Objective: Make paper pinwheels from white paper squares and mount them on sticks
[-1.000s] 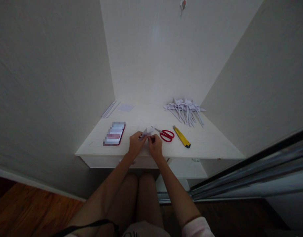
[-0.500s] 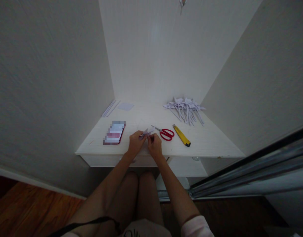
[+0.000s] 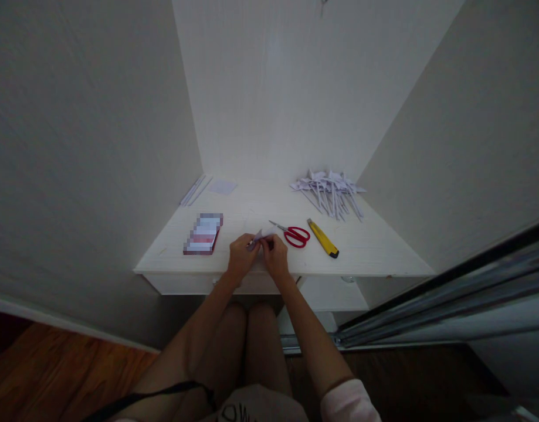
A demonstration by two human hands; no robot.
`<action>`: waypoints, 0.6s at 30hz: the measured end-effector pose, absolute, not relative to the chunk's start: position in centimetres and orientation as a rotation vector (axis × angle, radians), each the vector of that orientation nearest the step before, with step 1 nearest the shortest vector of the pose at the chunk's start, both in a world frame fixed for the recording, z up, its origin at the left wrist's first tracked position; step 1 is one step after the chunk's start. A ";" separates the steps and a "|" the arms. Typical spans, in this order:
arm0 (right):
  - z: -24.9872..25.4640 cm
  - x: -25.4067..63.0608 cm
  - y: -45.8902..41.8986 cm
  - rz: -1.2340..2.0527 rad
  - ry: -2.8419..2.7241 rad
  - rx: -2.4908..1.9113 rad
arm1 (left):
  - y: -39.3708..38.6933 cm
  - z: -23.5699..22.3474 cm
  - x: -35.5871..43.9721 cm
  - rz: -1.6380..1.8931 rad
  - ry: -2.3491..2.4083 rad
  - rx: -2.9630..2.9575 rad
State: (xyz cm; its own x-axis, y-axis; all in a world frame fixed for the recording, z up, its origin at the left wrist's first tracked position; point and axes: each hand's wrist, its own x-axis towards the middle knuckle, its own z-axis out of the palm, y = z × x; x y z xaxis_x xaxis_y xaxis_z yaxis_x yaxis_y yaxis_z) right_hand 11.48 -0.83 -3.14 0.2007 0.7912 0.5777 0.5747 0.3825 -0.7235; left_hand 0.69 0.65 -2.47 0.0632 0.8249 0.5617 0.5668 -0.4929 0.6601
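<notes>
Near the front of the white desk, my left hand (image 3: 241, 255) and my right hand (image 3: 275, 255) meet with fingertips pinched. Between them is a small folded piece of white paper (image 3: 264, 233), held by both; my fingers cover its lower part. Just beyond my right hand lie scissors (image 3: 296, 236) with red handles, blades pointing left. A yellow box cutter (image 3: 323, 239) rests to the right of the scissors. Toward the back right is a pile of folded paper pinwheel-like shapes on thin white sticks (image 3: 331, 190).
A phone (image 3: 204, 234) in a red case lies on the left of the desk (image 3: 269, 202). Behind it are several thin white paper sticks (image 3: 194, 190) and a flat paper square (image 3: 223, 187). Walls enclose the desk at the back and both sides.
Both hands stay in nearly the same place, still gripping the paper. The paper's upper points sit slightly lower between my fingers. The whole view has shifted a little.
</notes>
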 end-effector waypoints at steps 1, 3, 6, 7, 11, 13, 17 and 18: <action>-3.1 11.5 -0.9 0.240 -1.485 -1.289 | 0.6 -2.4 0.7 1.400 1.414 2.067; -3.0 11.5 -0.9 0.243 -1.494 -1.276 | 0.6 -2.3 0.6 1.406 1.435 2.041; -3.0 11.5 -1.0 0.231 -1.500 -1.269 | 0.6 -2.2 0.5 1.418 1.448 2.014; -3.0 11.6 -1.0 0.230 -1.501 -1.269 | 0.6 -2.2 0.5 1.422 1.444 2.012; -3.3 11.7 -0.9 0.243 -1.489 -1.273 | 0.7 -2.3 0.7 1.426 1.392 2.037; -3.4 11.8 -0.9 0.240 -1.471 -1.278 | 0.5 -2.4 0.9 1.421 1.349 2.068; -3.3 11.9 -0.9 0.218 -1.440 -1.278 | 0.0 -1.7 0.9 1.422 1.268 2.147; -3.3 12.0 -0.9 0.209 -1.423 -1.284 | 0.1 -1.3 0.6 1.430 1.245 2.172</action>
State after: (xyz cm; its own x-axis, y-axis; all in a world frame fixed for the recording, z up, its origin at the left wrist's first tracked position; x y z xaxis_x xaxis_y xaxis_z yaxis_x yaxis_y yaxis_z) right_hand 12.00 -0.90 -3.27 0.2489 0.7649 0.5942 0.5616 0.3858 -0.7319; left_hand 0.60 0.09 -1.27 0.1496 0.7666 0.6245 0.5131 -0.6001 0.6137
